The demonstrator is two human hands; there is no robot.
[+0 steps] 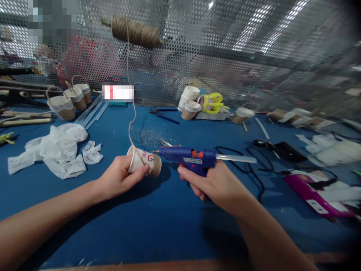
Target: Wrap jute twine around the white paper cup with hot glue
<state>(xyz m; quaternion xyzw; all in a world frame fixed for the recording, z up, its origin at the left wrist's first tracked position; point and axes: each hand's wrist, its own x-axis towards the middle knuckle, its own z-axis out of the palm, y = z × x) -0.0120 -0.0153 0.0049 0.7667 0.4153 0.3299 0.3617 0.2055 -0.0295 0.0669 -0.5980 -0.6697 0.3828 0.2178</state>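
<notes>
Tilted on its side, a white paper cup with red print is gripped by my left hand, thumb outside and fingers reaching in at the rim. Brown twine wraps the cup's base end, and its strand runs up to a spool on a rod. My right hand is wrapped round the handle of a blue hot glue gun, its red light lit. The nozzle points left, close to the cup; whether it touches I cannot tell. A clear glue stick sticks out of its back.
Finished-looking twine-and-lace cups stand at back left, near white lace. Pliers, stacked paper cups and a yellow coil lie at the back. A black cable and purple power strip occupy the right.
</notes>
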